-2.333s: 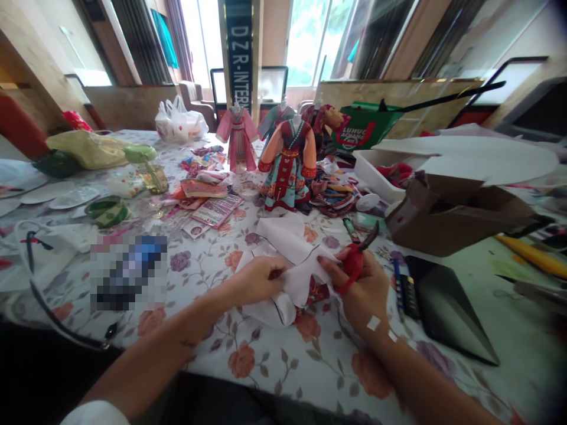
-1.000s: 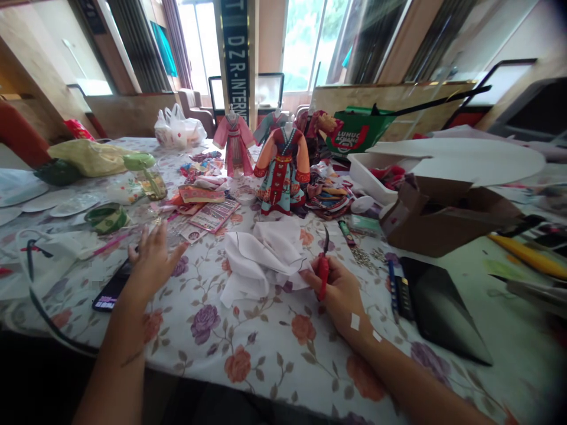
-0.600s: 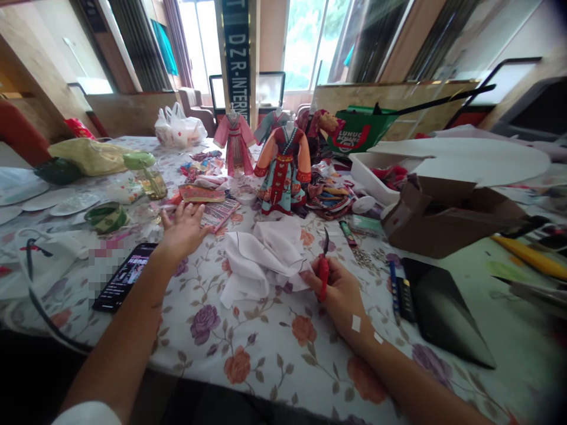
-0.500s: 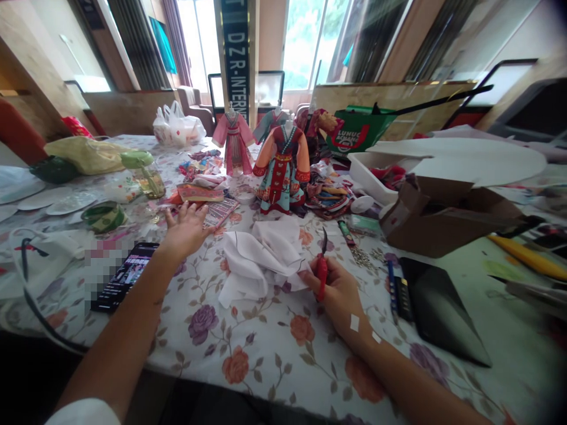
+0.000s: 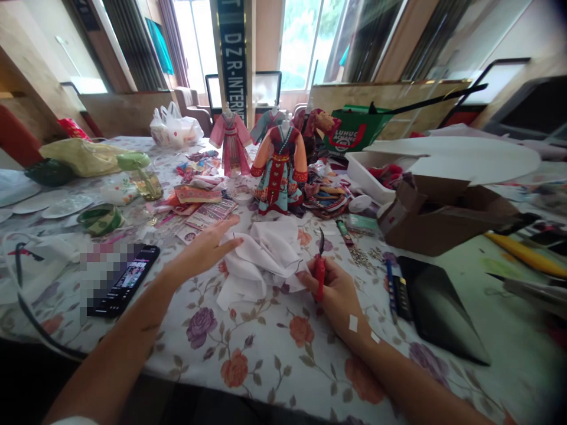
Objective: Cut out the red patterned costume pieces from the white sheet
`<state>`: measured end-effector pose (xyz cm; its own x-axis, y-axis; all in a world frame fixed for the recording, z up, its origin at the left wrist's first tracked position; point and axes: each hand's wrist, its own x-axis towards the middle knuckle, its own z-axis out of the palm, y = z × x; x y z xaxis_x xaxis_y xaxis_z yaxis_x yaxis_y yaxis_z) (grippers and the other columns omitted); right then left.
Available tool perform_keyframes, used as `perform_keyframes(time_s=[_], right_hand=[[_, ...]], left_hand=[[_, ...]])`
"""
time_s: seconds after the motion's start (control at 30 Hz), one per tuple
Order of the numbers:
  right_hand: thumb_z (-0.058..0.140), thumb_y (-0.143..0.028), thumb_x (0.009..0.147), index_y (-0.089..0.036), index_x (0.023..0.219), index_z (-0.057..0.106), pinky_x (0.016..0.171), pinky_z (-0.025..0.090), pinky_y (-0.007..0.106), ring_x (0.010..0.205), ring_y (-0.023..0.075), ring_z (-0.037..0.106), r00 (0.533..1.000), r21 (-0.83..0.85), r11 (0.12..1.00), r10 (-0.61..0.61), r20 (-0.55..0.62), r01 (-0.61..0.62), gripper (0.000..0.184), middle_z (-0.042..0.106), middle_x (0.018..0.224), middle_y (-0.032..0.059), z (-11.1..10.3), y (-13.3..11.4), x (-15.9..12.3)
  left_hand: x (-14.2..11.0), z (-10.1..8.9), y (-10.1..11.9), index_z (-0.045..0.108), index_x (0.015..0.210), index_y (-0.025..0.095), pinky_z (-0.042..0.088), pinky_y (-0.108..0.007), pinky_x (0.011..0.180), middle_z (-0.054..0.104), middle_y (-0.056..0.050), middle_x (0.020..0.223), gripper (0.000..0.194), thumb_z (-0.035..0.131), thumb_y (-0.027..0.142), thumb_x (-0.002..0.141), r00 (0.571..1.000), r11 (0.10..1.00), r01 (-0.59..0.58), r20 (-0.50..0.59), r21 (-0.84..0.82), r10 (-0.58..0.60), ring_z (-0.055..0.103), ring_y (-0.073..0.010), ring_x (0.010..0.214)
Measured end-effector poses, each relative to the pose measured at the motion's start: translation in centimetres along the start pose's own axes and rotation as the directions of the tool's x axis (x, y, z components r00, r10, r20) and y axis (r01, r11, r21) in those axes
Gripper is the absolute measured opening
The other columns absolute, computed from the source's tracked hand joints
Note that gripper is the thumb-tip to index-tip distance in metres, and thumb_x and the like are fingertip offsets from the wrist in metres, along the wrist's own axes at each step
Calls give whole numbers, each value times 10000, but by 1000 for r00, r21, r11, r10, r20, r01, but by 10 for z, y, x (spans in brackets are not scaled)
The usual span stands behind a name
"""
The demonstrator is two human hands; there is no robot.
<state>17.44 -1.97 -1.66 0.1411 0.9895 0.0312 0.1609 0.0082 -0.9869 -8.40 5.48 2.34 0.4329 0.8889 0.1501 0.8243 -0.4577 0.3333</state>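
Note:
A crumpled white cloth (image 5: 254, 260) with a dark line along parts of it lies on the flowered tablecloth (image 5: 239, 330) in front of me. My left hand (image 5: 204, 248) is open over the cloth's left edge, fingers stretched out and thumb apart; whether it touches cannot be told. My right hand (image 5: 339, 289) is closed round red-handled scissors (image 5: 320, 274), their dark blades pointing away from me. Its fingertips rest at the cloth's right edge. Behind the cloth stands a small red and turquoise robe with orange sleeves (image 5: 280, 165) on a stand.
A lit phone (image 5: 137, 271) lies at left, near a green tape roll (image 5: 101, 219) and a bottle (image 5: 146, 180). Folded fabrics (image 5: 199, 193) lie behind my left hand. At right are a black tablet-like slab (image 5: 436, 307), a cardboard box (image 5: 425, 215) and a pink robe (image 5: 233, 144) stands farther back.
My left hand let go of the white cloth, reached left over the phone, then swung back right to the cloth. My right hand lowered slightly, keeping the scissors.

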Motion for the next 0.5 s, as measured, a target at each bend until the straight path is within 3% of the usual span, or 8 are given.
perform_keyframes(time_s=[0.1,0.17,0.2,0.23,0.3,0.4,0.43,0.5], right_hand=[[679,-295,702,-207,703,493,440,292,220,494,103,365,1000,11,1000,13,1,-13,206,447,575,-65,0,-1,0],[687,-296,690,-205,701,492,451,292,223,506,106,369,1000,9,1000,5,-2,-5,215,448,577,-64,-1,-1,0],[689,-297,687,-205,699,492,456,294,223,510,106,367,1000,1,1000,2,-1,-2,219,446,576,-64,-1,-1,0],[691,-299,686,-204,695,490,462,296,224,514,106,363,1000,-8,1000,-3,1,3,223,443,576,-65,-1,-1,1],[689,-304,693,-201,689,485,475,304,223,523,103,356,1000,-25,1000,-12,9,12,229,438,581,-65,-1,-2,1],[687,-307,699,-201,686,475,479,309,221,527,101,355,1000,-29,999,-16,19,17,238,431,584,-66,-2,-2,-1],[685,-308,702,-203,692,474,474,309,221,519,101,355,1000,-28,1000,-10,20,10,235,429,581,-68,-2,-2,-1],[678,-312,709,-208,709,478,460,306,221,499,99,352,1000,-26,1000,12,24,-12,225,428,571,-72,-2,-2,-2]], left_hand=[[1,-6,19,372,1409,208,316,-427,1074,430,-112,1456,587,344,522,914,999,998,-29,-21,47,30,383,-272,1334],[-6,-13,21,388,1402,192,249,-528,1080,442,-152,1435,588,376,504,904,993,963,107,-70,246,-93,343,-338,1344],[-13,-17,19,374,1410,153,203,-592,1071,429,-195,1432,626,382,508,894,970,911,237,-129,338,-204,289,-384,1361],[-22,-20,15,337,1425,120,185,-647,1042,403,-236,1435,674,359,528,889,920,836,390,-196,385,-339,252,-423,1365],[-42,-25,3,277,1438,54,168,-710,991,388,-300,1412,780,238,596,878,767,663,640,-279,388,-578,197,-482,1361],[-68,-24,-16,255,1429,25,216,-751,906,497,-323,1287,866,232,647,827,538,477,820,-140,316,-831,225,-517,1324],[-74,-23,-22,232,1436,28,234,-744,898,500,-320,1281,888,240,657,809,488,440,846,-102,301,-867,209,-517,1328],[-81,-18,-30,265,1418,31,210,-755,898,538,-322,1232,886,211,665,801,435,399,866,-61,302,-898,214,-505,1333]])
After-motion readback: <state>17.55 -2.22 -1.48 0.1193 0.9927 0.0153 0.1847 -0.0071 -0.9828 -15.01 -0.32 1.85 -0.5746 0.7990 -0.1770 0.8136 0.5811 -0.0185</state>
